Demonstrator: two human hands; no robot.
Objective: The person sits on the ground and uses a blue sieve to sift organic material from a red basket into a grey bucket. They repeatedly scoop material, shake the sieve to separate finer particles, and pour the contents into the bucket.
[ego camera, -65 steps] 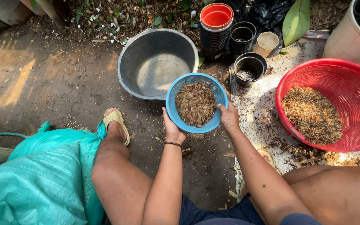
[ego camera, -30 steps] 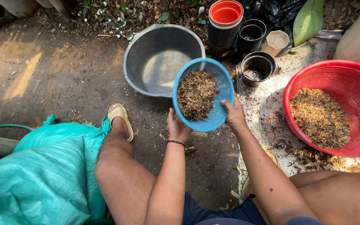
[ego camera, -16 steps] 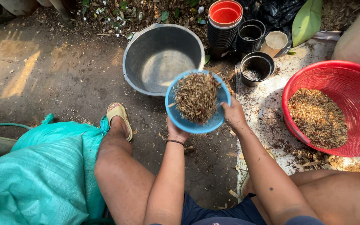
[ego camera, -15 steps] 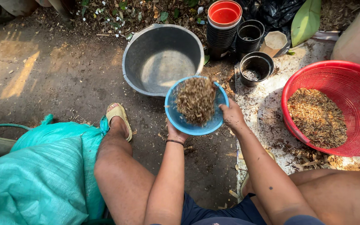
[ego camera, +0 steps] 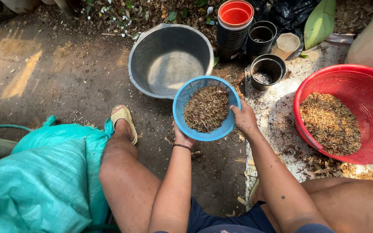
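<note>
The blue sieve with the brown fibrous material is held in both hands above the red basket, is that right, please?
Not quite. In the head view the blue sieve is held by the left hand and right hand at the near rim of the grey metal basin, not above the red basket, which sits apart on the person's right.

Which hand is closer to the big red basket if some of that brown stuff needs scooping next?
Probably the right hand. It grips the blue sieve on the side facing the red basket; the left hand holds the far rim, near the grey basin.
</note>
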